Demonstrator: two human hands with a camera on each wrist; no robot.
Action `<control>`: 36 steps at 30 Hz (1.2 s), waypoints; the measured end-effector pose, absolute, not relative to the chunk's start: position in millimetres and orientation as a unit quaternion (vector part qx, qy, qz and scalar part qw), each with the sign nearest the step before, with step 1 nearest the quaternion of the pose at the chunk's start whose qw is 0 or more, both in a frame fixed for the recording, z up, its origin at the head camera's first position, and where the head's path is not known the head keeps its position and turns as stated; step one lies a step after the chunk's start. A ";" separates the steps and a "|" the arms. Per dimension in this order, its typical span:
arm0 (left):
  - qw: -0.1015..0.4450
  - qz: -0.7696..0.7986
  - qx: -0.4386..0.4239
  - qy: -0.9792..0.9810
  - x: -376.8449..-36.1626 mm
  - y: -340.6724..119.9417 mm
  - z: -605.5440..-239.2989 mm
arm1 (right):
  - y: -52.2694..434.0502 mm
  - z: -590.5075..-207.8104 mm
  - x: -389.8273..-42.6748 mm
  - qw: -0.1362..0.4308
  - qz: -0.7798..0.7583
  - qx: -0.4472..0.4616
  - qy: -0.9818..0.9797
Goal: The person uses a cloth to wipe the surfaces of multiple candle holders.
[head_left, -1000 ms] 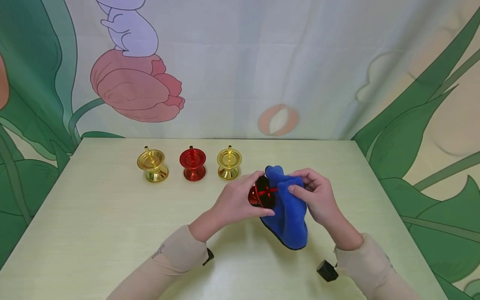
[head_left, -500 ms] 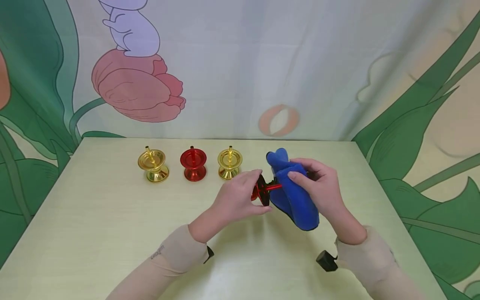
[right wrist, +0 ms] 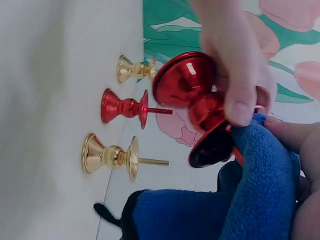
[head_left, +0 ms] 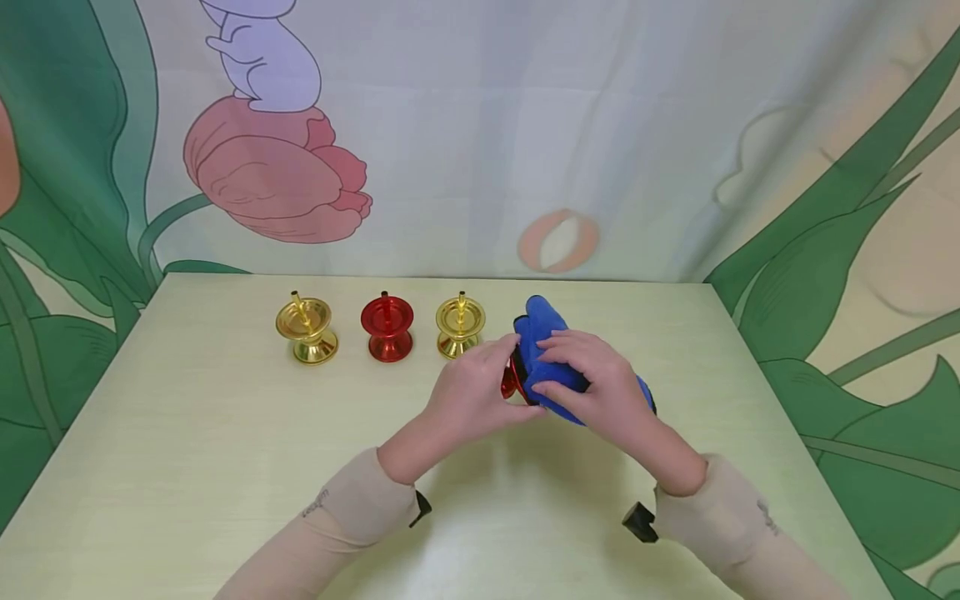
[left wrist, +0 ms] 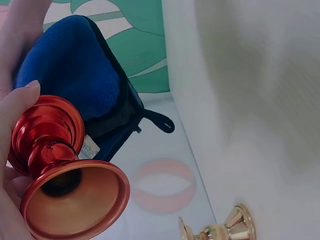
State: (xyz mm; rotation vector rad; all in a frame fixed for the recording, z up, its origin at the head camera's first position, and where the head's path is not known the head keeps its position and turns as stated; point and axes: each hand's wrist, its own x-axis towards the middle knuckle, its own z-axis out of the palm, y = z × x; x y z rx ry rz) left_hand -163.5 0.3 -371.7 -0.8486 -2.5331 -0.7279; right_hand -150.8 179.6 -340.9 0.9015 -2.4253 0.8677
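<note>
My left hand [head_left: 472, 387] grips a red metal candle holder [left wrist: 52, 145] by its dish and stem, above the table. The holder lies tilted on its side, its hollow base facing left in the head view. My right hand [head_left: 600, 383] holds a blue cloth [head_left: 542, 354] with black edging, bunched around the holder's spike and against its dish. In the right wrist view the cloth [right wrist: 265, 175] covers most of the spike. A black hanging loop [left wrist: 159, 121] and a small white label [left wrist: 89, 148] show on the cloth in the left wrist view.
Along the back of the pale table [head_left: 187, 433] stand a gold candle holder [head_left: 306, 329] on the left, a red one [head_left: 387, 327] in the middle and another gold one [head_left: 460, 325], close to my left hand. A printed curtain [head_left: 450, 150] hangs behind the table.
My right hand has brought the cloth up and leftward, folding it over the holder's spike, which was bare before. The left hand has kept its grip, turning the holder slightly.
</note>
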 end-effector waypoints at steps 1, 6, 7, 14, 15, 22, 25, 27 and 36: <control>0.183 -0.258 -0.302 -0.899 -163.7 -0.6 -370.5 | 179.6 -342.0 -151.6 0.220 0.289 0.344 -0.866; 0.181 -0.253 -0.307 -0.899 -164.0 -4.6 -364.9 | 179.2 -344.8 -155.0 0.276 0.188 0.410 -0.849; 0.181 -0.253 -0.309 -0.899 -164.0 -5.0 -364.4 | 178.9 -344.6 -155.2 0.282 0.170 0.417 -0.847; 0.210 -0.228 -0.331 -0.891 -162.9 -5.3 -364.9 | 176.2 -344.1 -154.3 0.289 0.084 0.428 -0.852; 0.221 -0.222 -0.337 -0.888 -163.0 -5.0 -366.2 | 176.0 -344.9 -154.5 0.288 0.087 0.426 -0.853; 0.339 -0.153 -0.378 -0.848 -163.5 -3.3 -380.0 | 173.7 -345.3 -156.0 0.205 0.178 0.350 -0.896; 0.352 -0.158 -0.385 -0.838 -162.2 -2.7 -384.8 | 173.9 -342.9 -154.6 0.162 0.201 0.326 -0.910; 0.322 -0.173 -0.387 -0.846 -161.3 -3.8 -385.7 | 175.1 -342.1 -154.0 0.155 0.196 0.330 -0.910; 0.008 -0.219 -0.383 -0.898 -174.0 -15.4 -360.1 | 178.2 -343.0 -154.0 0.172 0.198 0.392 -0.882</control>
